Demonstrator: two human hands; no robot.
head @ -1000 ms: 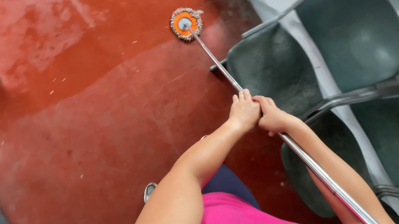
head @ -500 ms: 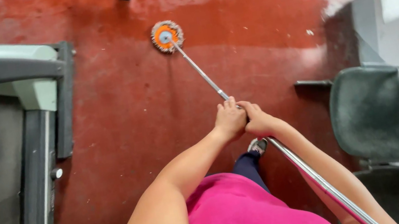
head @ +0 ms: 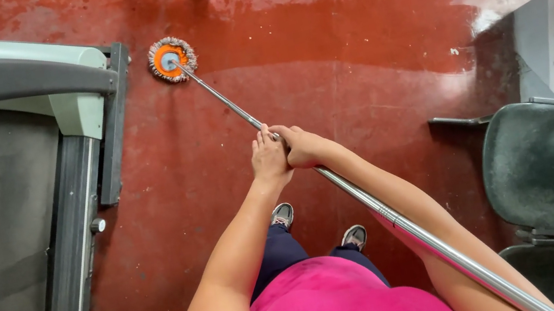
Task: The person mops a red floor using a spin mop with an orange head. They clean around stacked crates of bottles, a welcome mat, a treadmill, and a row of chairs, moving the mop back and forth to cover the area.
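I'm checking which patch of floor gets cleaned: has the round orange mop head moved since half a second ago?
Yes. The round orange mop head has slid left across the red floor, now almost against the grey treadmill frame; earlier a clear gap separated them.

Bright, even light; white glare on the wet red floor (head: 383, 68) at top, sharp focus, wide-angle bending at edges.

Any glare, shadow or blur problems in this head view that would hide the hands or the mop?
Head view: sharp overall, the left hand and right hand on the mop handle are crisp; strong glare whitens the wet red floor at upper right; the mop head stays clear; a dark shadow falls beside the green chair; edges show wide-angle bending.
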